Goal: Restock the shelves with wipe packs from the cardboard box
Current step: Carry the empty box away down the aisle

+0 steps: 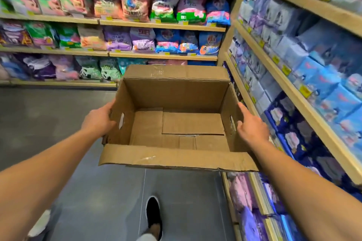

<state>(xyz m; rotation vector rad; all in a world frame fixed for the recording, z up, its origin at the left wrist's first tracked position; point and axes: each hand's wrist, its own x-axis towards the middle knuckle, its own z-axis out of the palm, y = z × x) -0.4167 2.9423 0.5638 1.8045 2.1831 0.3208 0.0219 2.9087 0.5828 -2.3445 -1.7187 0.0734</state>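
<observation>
box: cardboard box (177, 121), held up in mid-air over the floor, open top, flaps out front & back, nothing inside, only the bottom flaps show
left hand: left hand (98, 120) grasping the box's left wall from outside, thumb by the handle slot
right hand: right hand (252, 126) grasping the box's right wall, fingers curled over the side next to the handle slot
arms: both bare, stretched fwd, box between them
shelves ahead: wooden shelves (160, 25), several levels, packed w/ soft bags in green, pink, purple, blue; yellow price tags on the edges
shelves right: 2nd rack (305, 101) just beside the box, rows of blue & pale packs (321, 86), darker blue ones lower down; print too blurred to read
floor: grey tiles (49, 115)
foot: black shoe (153, 215) on the floor below the box, a white shoe at bottom left corner
</observation>
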